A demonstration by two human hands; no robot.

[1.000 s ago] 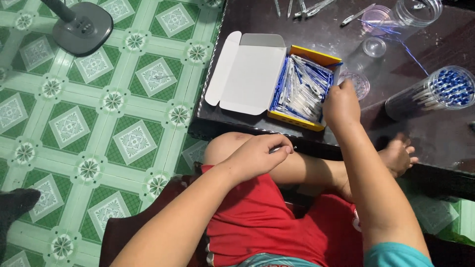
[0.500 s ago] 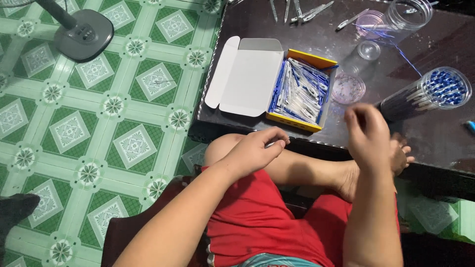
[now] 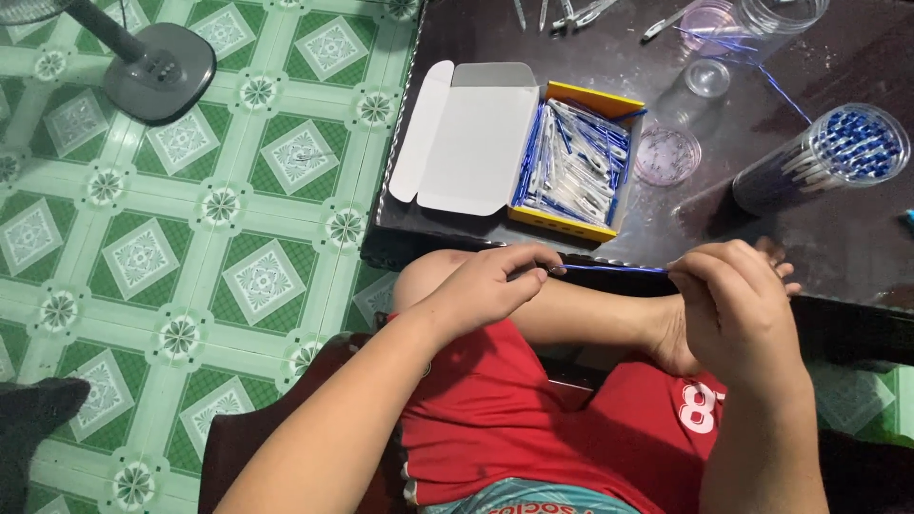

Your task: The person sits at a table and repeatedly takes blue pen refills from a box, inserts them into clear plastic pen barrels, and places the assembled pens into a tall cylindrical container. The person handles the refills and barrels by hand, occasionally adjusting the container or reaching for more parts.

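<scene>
Above the lap | left hand [image 3: 486, 286], right hand [image 3: 733, 305] | fingers pinching thin blue refill [image 3: 614, 269] ends

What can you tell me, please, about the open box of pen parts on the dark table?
The box is a shallow yellow cardboard tray with a white hinged lid folded flat to its left. It is packed with thin blue and white pen parts lying lengthwise in a loose heap. It sits flat near the edge of the dark table, beside a small clear dish. Neither hand touches it.
</scene>
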